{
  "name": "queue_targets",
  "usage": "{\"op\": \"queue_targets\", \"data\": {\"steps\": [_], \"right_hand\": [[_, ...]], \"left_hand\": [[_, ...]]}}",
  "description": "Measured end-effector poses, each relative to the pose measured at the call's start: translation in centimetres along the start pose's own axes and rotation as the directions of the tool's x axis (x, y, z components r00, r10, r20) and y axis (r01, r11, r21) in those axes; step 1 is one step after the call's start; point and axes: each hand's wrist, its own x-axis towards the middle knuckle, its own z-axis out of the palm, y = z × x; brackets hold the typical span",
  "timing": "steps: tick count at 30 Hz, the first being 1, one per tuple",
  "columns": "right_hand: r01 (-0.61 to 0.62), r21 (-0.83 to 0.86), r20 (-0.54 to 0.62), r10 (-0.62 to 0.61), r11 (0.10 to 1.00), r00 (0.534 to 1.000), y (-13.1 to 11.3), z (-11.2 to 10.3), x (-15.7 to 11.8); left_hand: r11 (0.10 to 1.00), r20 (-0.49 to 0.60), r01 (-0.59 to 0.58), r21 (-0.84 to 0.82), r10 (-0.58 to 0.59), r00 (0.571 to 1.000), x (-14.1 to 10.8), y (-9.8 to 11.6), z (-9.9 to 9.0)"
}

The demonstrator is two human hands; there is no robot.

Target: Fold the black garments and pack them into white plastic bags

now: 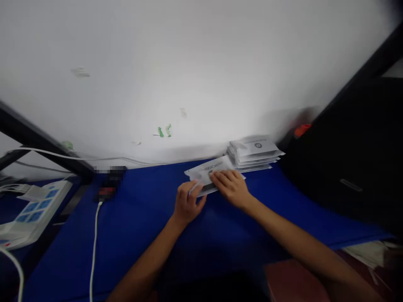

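A flat white packet (201,171) with dark printing lies tilted on the blue table, left of a stack of similar white packets (256,147). My left hand (187,202) has its fingers and thumb closed on the packet's near left corner. Stretched over the packet's front right part, my right hand (232,187) rests its fingers flat on top, covering some of the print. The packet's right end reaches the foot of the stack.
The blue tabletop (132,235) meets a white wall (201,75). A cabled, partly pixelated dark device (108,184) is at left, beyond it a white power strip (47,209). A large black object (346,167) borders the right side, near an orange item (302,130).
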Motion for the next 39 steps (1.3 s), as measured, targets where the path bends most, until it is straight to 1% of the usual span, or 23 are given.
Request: {"op": "queue_targets", "data": {"steps": [2,4,7,9,12,15,18,21,23,25,28,32,34,36,39], "right_hand": [[0.014,0.038,0.025,-0.015,0.999,1.0,-1.5,1.5,0.2],[0.045,0.035,-0.009,-0.044,0.998,0.999,-1.8,3.0,0.2],[0.076,0.0,-0.115,-0.075,0.997,0.991,-0.5,4.4,-0.3],[0.039,0.012,-0.154,-0.037,0.999,0.987,0.6,4.7,-0.9],[-0.042,0.083,-0.142,0.053,0.996,0.988,1.9,4.7,-1.8],[-0.108,0.183,-0.126,0.132,0.977,0.983,2.2,4.6,-2.3],[-0.176,0.311,-0.154,0.232,0.934,0.96,1.8,4.8,-2.4],[-0.169,0.462,-0.221,0.298,0.871,0.929,1.0,4.9,-2.3],[-0.118,0.54,-0.236,0.285,0.834,0.929,0.3,4.8,-2.2],[-0.053,0.572,-0.228,0.22,0.819,0.948,-0.4,4.5,-2.1],[0.038,0.553,-0.211,0.096,0.832,0.973,-1.3,4.1,-1.9],[0.072,0.493,-0.176,0.018,0.867,0.984,-1.9,3.9,-1.6],[0.071,0.476,-0.164,0.009,0.877,0.986,-1.8,3.9,-1.6],[0.045,0.477,-0.165,0.039,0.878,0.986,-1.2,3.9,-1.6],[-0.038,0.51,-0.207,0.165,0.859,0.964,0.7,3.8,-1.9]], "left_hand": [[0.994,0.026,-0.114,0.006,0.113,0.993,0.1,0.0,-0.4],[0.985,0.025,-0.175,0.009,0.175,0.984,0.4,-0.4,-0.5],[0.989,-0.007,-0.14,0.041,0.14,0.99,0.9,-1.6,-0.5],[0.994,-0.009,-0.098,0.054,0.099,0.995,1.1,-2.6,-0.4],[0.996,-0.019,-0.059,0.061,0.06,0.998,1.1,-3.9,-0.3],[0.997,-0.037,-0.036,0.067,0.039,0.999,1.0,-4.6,-0.2],[0.997,-0.043,-0.026,0.07,0.029,0.999,1.1,-4.5,-0.3],[0.998,-0.028,-0.047,0.05,0.049,0.998,1.2,-3.5,-0.4],[0.996,-0.002,-0.087,0.009,0.087,0.996,1.2,-2.5,-0.4],[0.989,0.035,-0.143,-0.038,0.144,0.989,1.1,-1.5,-0.3],[0.974,0.065,-0.211,-0.084,0.217,0.974,1.0,-0.6,-0.1],[0.965,0.095,-0.244,-0.098,0.253,0.963,0.9,-0.5,0.2],[0.965,0.12,-0.247,-0.089,0.257,0.959,1.0,-0.7,0.2],[0.969,0.129,-0.238,-0.073,0.246,0.961,1.2,-1.2,0.0],[0.979,0.107,-0.202,-0.016,0.203,0.973,1.4,-2.5,-0.5]]}}
